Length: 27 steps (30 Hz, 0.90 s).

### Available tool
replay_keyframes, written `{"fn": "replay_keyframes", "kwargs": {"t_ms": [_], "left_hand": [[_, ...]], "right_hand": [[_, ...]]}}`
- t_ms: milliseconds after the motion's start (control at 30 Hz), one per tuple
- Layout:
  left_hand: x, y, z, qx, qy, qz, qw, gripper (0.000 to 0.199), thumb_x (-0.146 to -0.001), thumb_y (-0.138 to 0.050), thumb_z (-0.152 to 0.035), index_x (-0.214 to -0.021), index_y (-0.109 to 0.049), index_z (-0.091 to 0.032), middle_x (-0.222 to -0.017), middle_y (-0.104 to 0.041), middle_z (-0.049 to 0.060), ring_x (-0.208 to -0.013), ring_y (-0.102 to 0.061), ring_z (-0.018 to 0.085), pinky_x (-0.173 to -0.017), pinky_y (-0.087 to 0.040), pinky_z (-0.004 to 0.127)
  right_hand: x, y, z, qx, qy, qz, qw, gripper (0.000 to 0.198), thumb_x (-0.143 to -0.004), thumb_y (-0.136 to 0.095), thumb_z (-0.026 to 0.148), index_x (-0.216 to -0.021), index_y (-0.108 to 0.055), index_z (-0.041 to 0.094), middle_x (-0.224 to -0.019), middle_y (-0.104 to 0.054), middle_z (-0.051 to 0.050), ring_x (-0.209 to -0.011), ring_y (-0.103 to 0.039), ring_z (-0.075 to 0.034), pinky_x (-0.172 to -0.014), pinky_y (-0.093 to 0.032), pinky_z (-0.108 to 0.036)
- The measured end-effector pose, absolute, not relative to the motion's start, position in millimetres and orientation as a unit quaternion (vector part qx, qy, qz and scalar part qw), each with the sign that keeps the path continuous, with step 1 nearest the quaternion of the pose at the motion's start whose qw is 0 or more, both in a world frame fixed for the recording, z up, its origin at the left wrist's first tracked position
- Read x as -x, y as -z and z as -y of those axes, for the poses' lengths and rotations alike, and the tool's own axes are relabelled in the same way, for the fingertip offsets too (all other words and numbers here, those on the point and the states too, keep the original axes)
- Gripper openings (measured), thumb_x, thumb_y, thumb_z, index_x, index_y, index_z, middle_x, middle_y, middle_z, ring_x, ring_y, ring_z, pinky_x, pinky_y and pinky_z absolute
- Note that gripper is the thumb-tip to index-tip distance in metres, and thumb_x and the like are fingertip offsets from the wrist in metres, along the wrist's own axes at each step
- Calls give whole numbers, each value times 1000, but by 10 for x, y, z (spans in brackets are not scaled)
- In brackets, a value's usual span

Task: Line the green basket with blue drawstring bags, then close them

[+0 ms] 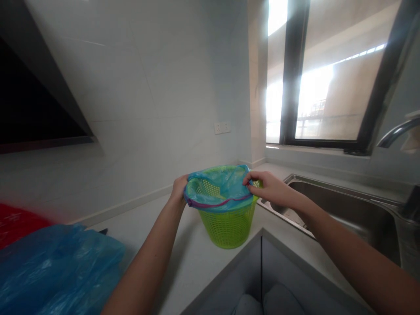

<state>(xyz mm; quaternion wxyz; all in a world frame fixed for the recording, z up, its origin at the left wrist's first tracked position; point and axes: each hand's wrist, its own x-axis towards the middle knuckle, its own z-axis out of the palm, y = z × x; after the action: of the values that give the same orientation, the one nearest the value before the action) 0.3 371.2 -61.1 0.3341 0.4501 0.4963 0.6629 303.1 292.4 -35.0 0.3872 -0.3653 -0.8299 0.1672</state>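
A lime-green perforated plastic basket (226,227) stands upright near the counter's inner corner. Lining it is a thin, see-through blue garbage bag (234,181), its edge folded outward over the rim with a purple-pink drawstring band along the front. My left hand (179,187) is closed on the bag's edge at the left of the rim, its fingertips hidden behind the plastic. At the right side of the rim, my right hand (260,183) pinches the bag's edge between thumb and fingers.
Right of the basket is a steel sink (348,210) with a faucet (398,131) above it. A crumpled blue plastic bag (62,271) and a red item (22,223) lie at the left. A wall socket (222,127) and a window (328,87) are behind.
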Motion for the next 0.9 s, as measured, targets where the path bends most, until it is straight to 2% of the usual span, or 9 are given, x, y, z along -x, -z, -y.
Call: {"fn": "replay_keyframes", "kwargs": {"t_ms": [167, 267, 400, 467, 567, 700, 800, 900], "left_hand": [[-12, 501, -3680, -430, -699, -470, 325, 13, -58, -66, -28, -64, -63, -16, -57, -60, -1, -55, -52, 13, -56, -43, 25], [-17, 448, -3655, -452, -694, -452, 331, 19, -60, -68, -31, -71, -67, -15, -63, -64, 0, -59, -54, 14, -59, -44, 25], [3, 322, -3538, -509, -669, -436, 322, 20, -63, -68, -34, -69, -66, -15, -66, -64, 1, -60, -54, 14, -57, -42, 25], [38, 222, -3427, -526, -638, -454, 332, 21, -61, -71, -32, -72, -65, -15, -65, -62, 1, -57, -52, 13, -53, -40, 24], [127, 72, -3216, -565, -538, -502, 374, 34, -54, -78, -30, -84, -65, -17, -66, -62, 1, -54, -52, 13, -48, -37, 23], [221, -35, -2958, -630, -423, -565, 323, 39, -51, -79, -31, -86, -65, -18, -66, -62, 2, -53, -53, 16, -44, -34, 23], [190, -58, -2851, -648, -400, -582, 286, 37, -51, -74, -28, -86, -66, -18, -69, -64, 4, -53, -54, 17, -43, -35, 24], [90, -70, -2837, -627, -470, -560, 271, 37, -55, -67, -26, -91, -64, -19, -69, -64, 2, -48, -48, 14, -43, -33, 24]], "right_hand": [[-3023, 409, -2982, 382, -161, 811, 412, 26, -78, -54, 16, -97, -71, 20, -95, -71, -5, -87, -63, -19, -78, -47, -32], [-3021, 426, -3016, 409, -136, 787, 442, 24, -79, -55, 19, -98, -70, 20, -87, -69, -3, -80, -60, -18, -73, -45, -32], [-3039, 419, -3048, 454, -100, 737, 490, 26, -77, -59, 21, -102, -68, 19, -77, -61, -1, -71, -55, -16, -69, -43, -31], [-3050, 404, -3052, 448, -147, 717, 513, 29, -77, -62, 21, -105, -67, 18, -77, -61, -1, -71, -57, -16, -68, -45, -31], [-3059, 378, -3037, 409, -274, 685, 537, 33, -77, -66, 24, -109, -63, 17, -84, -65, -3, -76, -62, -17, -69, -50, -30], [-3063, 360, -3003, 352, -353, 700, 511, 42, -73, -71, 22, -114, -61, 18, -98, -68, -7, -87, -65, -18, -77, -55, -32], [-3067, 375, -3001, 343, -311, 748, 475, 49, -71, -69, 16, -119, -59, 20, -102, -67, -6, -85, -63, -18, -77, -55, -32], [-3056, 403, -3008, 367, -219, 774, 468, 49, -71, -62, 11, -119, -60, 20, -102, -66, -6, -83, -62, -17, -78, -53, -32]]}}
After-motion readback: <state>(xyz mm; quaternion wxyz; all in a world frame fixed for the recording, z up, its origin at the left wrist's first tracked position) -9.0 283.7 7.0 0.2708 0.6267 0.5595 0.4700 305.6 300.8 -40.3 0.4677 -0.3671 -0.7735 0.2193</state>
